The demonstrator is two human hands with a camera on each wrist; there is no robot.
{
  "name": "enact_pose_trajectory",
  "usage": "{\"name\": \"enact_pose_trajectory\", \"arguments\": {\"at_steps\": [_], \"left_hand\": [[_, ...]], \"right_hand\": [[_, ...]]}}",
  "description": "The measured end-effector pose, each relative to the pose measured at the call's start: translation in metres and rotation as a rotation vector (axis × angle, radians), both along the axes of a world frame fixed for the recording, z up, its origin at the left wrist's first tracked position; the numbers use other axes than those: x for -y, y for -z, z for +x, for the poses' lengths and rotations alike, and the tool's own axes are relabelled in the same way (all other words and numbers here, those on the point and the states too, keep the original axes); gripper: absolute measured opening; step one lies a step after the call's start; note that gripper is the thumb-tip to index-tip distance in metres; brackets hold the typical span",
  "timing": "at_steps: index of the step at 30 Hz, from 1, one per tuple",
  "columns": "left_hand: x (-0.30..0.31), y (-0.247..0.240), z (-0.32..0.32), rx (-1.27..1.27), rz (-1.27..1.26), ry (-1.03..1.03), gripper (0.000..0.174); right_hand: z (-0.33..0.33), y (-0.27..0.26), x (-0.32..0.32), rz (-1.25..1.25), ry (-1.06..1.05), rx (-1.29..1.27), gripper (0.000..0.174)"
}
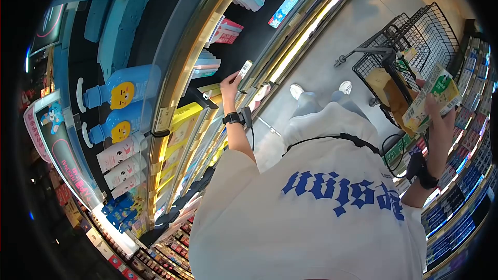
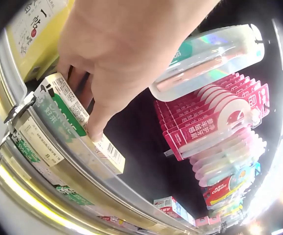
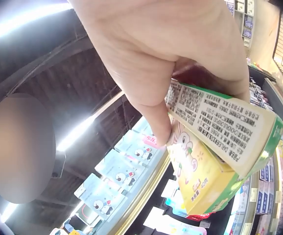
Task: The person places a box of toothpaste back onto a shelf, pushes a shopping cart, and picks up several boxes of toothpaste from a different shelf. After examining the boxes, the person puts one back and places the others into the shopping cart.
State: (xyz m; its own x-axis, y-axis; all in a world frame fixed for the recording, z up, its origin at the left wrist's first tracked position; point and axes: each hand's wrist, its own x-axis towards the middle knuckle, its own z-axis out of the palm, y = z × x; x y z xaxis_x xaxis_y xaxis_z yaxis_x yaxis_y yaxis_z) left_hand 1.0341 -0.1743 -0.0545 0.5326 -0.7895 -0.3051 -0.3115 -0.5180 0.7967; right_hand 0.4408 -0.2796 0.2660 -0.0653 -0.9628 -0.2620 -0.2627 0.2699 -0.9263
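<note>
The green-and-white box lies at one o'clock from the left hand, at the shelf front. The right hand is well apart by the basket.

Left wrist view: the box's long axis runs ten to four o'clock along the rail, and the fingers are curled onto it.

Right wrist view: the right hand is clamped on two cartons.

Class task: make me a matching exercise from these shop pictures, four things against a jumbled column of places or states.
1 left hand
2 right hand
3 basket
4 pink packs

a hang in a row
b grips a green-and-white box at the shelf
c holds two boxes, one yellow
d black wire mesh

Pairs: 1-b, 2-c, 3-d, 4-a
</note>
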Motion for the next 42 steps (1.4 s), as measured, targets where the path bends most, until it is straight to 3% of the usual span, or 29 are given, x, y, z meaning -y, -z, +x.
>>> {"name": "enact_pose_trajectory", "arguments": {"at_steps": [9,26,42], "left_hand": [[-0.002,-0.002,0.002,-0.135,-0.047,-0.015,0.029],[0.012,-0.023,-0.009,-0.115,0.033,-0.040,0.029],[0.007,-0.013,-0.011,-0.125,-0.006,-0.081,0.028]], "right_hand": [[0.004,-0.004,-0.003,0.006,0.018,-0.007,0.056],[0.003,0.001,0.003,0.017,-0.037,0.019,0.055],[0.004,0.003,0.005,-0.001,-0.021,0.036,0.054]]}}
